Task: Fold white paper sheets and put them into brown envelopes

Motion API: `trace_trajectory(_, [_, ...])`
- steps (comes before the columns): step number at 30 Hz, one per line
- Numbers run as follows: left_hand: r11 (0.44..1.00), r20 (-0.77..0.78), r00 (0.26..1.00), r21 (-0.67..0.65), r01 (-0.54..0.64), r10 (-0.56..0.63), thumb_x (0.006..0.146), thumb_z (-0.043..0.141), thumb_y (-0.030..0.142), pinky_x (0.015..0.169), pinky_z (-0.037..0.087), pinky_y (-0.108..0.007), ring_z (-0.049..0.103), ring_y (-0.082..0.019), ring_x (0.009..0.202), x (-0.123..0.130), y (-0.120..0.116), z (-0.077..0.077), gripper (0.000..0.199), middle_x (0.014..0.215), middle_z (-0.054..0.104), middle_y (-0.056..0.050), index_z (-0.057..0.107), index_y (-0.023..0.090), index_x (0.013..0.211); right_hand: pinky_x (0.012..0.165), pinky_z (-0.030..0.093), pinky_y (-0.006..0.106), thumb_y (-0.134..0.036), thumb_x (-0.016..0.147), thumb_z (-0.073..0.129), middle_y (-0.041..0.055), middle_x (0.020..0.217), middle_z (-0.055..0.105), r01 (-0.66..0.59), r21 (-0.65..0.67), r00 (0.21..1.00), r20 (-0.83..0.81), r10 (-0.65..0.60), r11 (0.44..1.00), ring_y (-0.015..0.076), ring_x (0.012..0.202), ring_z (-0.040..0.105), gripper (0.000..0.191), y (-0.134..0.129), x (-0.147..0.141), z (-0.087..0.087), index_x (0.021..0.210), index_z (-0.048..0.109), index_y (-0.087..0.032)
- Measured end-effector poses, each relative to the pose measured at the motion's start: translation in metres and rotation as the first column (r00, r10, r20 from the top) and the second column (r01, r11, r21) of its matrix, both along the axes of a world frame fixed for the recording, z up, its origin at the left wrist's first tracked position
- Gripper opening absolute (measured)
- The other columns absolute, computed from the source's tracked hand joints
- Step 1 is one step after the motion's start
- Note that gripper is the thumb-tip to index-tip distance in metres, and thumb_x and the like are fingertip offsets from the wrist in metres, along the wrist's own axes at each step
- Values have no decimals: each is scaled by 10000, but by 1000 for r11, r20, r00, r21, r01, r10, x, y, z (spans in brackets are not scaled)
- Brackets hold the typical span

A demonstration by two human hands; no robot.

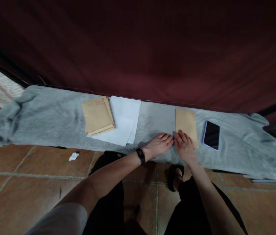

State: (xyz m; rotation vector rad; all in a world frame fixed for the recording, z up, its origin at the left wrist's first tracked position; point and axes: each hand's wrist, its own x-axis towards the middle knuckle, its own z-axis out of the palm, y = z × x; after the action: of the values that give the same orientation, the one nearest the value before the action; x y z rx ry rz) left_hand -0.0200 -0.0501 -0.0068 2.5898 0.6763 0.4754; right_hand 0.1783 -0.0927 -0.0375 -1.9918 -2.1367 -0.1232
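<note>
A brown envelope (186,121) lies on the grey cloth at the right of centre. My right hand (184,146) rests on its lower left part, palm down, with the fingers spread. My left hand (159,144), with a dark band on the wrist, lies on the cloth just left of the envelope. Its fingers are together and their tips nearly meet my right thumb; whatever may be under them is hidden. Further left, a stack of brown envelopes (98,115) partly covers some white paper sheets (125,118).
A phone (211,135) with a pale purple edge lies right of the single envelope. The grey cloth (54,117) covers a long narrow surface. Behind it hangs a dark red curtain (147,55). A crumpled white scrap (74,156) is on the tiled floor.
</note>
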Motion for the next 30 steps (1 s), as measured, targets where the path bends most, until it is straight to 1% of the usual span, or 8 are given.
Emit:
trace_trajectory(4, [998,-50,998,42,-45,47,959,428,84,1231,194,-495,449,-261,1407,-9,3,4,400,1448,563,-143,587,179,1314,1103,395,475,-304,1006,397,99,1512,502,-3,7,1000,21,3,1000,292,1349,473,482,0,0,-2,1476,481,-241])
trace_trajectory(7, [981,-61,980,62,-185,189,970,460,149,1236,74,-566,377,-293,1455,-24,11,9,408,1493,519,-137,545,199,1367,1101,394,468,-288,1001,400,90,1506,509,0,23,1000,31,-1,1000,288,1346,474,489,-1,-1,-5,1483,470,-247])
trace_trajectory(11, [913,-35,913,47,-404,406,960,487,208,1229,59,-570,353,-347,1462,-56,24,18,446,1521,472,-186,524,142,1400,1091,401,460,-273,986,423,80,1483,531,3,58,999,32,-5,998,281,1330,485,496,-1,-2,-5,1480,470,-261])
trace_trajectory(17, [708,-83,703,90,-701,707,934,537,272,1224,95,-576,258,-365,1502,-105,41,33,546,1591,361,-197,469,134,1458,1075,404,432,-271,984,421,67,1443,565,-1,67,999,36,-2,998,259,1273,531,454,1,-4,-3,1428,515,-265])
trace_trajectory(22, [455,-177,423,231,-860,889,954,500,364,1170,225,-629,273,-406,1485,-152,58,47,602,1591,341,-232,426,104,1492,1045,422,432,-262,966,431,66,1419,581,9,86,999,31,-12,996,256,1251,549,471,3,-3,-5,1430,507,-271])
trace_trajectory(24, [389,-201,345,260,-884,917,957,486,365,1151,271,-621,310,-403,1466,-170,64,48,599,1574,367,-238,423,102,1491,1032,432,427,-262,965,427,63,1418,584,14,79,999,30,-17,997,253,1251,552,474,3,-3,-5,1432,504,-275])
trace_trajectory(27, [408,-239,353,252,-877,905,944,512,366,1139,310,-593,325,-391,1458,-184,69,45,571,1554,410,-219,464,127,1461,1023,438,416,-265,969,421,59,1424,583,21,72,999,36,-23,997,249,1245,559,467,3,-5,-2,1428,509,-279])
trace_trajectory(30, [576,-237,535,161,-801,811,929,562,426,1161,322,-495,391,-341,1426,-175,63,38,524,1492,503,-184,549,166,1383,1026,435,414,-260,969,425,57,1427,585,33,77,998,47,-37,996,249,1237,567,459,3,-7,1,1418,521,-274])
